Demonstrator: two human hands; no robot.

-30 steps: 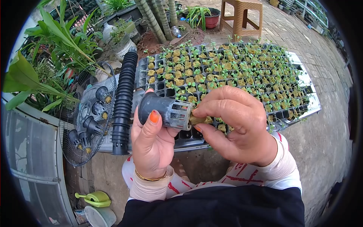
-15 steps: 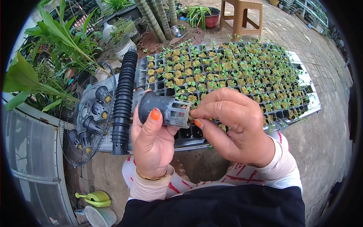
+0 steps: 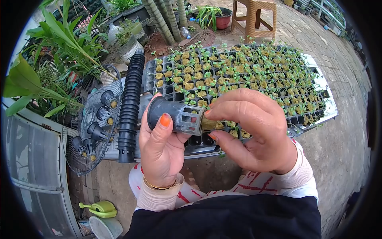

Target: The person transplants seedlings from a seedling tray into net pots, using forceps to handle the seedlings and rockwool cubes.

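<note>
My left hand (image 3: 161,149) grips a black slotted net cup (image 3: 175,114), held on its side with the slotted end pointing right. My right hand (image 3: 248,129) pinches a small yellowish sponge plug (image 3: 207,124) against that slotted end of the cup. Behind both hands lies a black seedling tray (image 3: 191,145) full of green sprouts in sponge plugs, with several cells near me empty.
A black corrugated stack of cups or hose (image 3: 129,107) lies left of the tray. A fan grille (image 3: 93,119) holds several filled net cups. Potted plants (image 3: 59,51) stand at left, a wicker stool (image 3: 254,16) behind, a green watering can (image 3: 99,208) and white bucket (image 3: 105,228) below.
My right hand drew back a little and the plug shows again at the cup's slotted end; half a second ago my fingers covered it. The cup shifted slightly right.
</note>
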